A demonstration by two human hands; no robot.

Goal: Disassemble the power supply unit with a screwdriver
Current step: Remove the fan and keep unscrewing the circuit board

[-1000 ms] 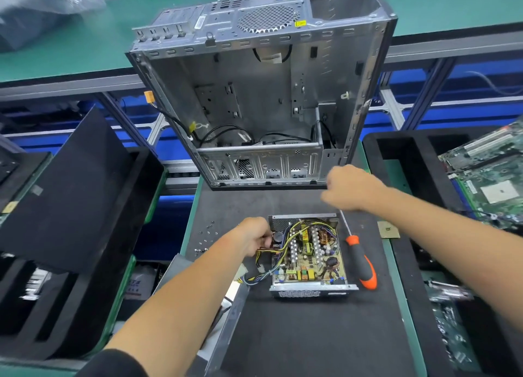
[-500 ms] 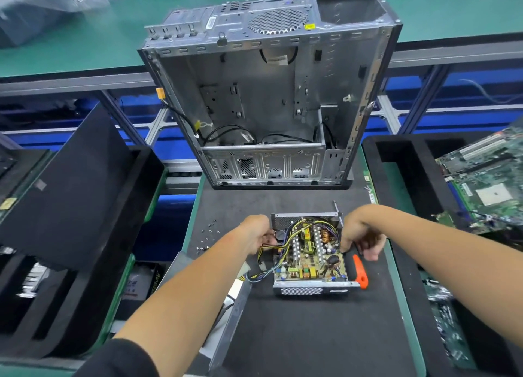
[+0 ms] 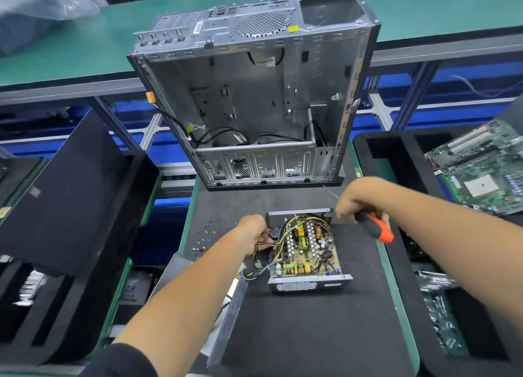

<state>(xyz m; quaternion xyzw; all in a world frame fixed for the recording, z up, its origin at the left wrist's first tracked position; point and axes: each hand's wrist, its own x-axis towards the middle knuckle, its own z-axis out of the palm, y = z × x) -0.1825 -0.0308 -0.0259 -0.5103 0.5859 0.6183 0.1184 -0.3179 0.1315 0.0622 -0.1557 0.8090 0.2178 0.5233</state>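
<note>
The power supply unit (image 3: 304, 249) lies open on the black mat, its circuit board, coils and yellow and black wires exposed. My left hand (image 3: 252, 235) grips its left side where the wire bundle comes out. My right hand (image 3: 359, 198) holds the orange and black screwdriver (image 3: 375, 229) just off the unit's back right corner. The handle sticks out toward the right, and the shaft is a blurred line rising to the upper left.
An empty metal computer case (image 3: 254, 93) stands open behind the unit. Several loose screws (image 3: 202, 238) lie on the mat at left. A grey metal cover (image 3: 229, 320) leans at the mat's near left. Black foam trays (image 3: 396, 155) flank the mat; a green motherboard (image 3: 481, 167) is at right.
My right hand came down from near the case, took the screwdriver off the mat beside the unit and lifted it. My left hand stayed on the unit.
</note>
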